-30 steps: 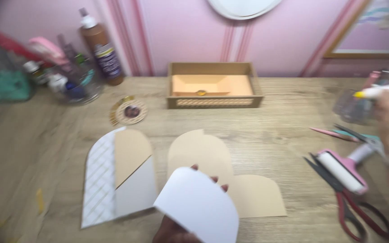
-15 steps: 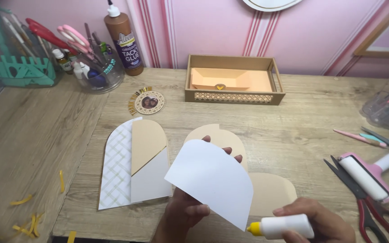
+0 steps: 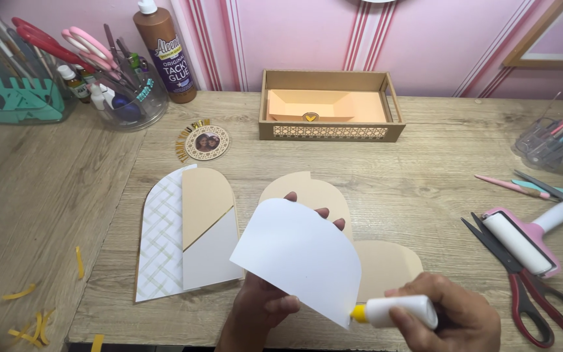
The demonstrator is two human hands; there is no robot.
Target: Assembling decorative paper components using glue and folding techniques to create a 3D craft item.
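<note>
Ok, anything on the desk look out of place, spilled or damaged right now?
Only small litter: yellow paper scraps lie scattered near the desk's front left corner, loose offcuts rather than a spill. Otherwise nothing stands out. The left hand holds the white arched card uncreased, and the right hand has the glue stick at its lower edge.

The left hand holds a white arched paper piece tilted above the wooden table. The right hand holds a white glue stick, and its yellow tip touches the lower edge of the paper. Beige arched cards lie under it. Red scissors and a pink roller lie at the right.
</note>
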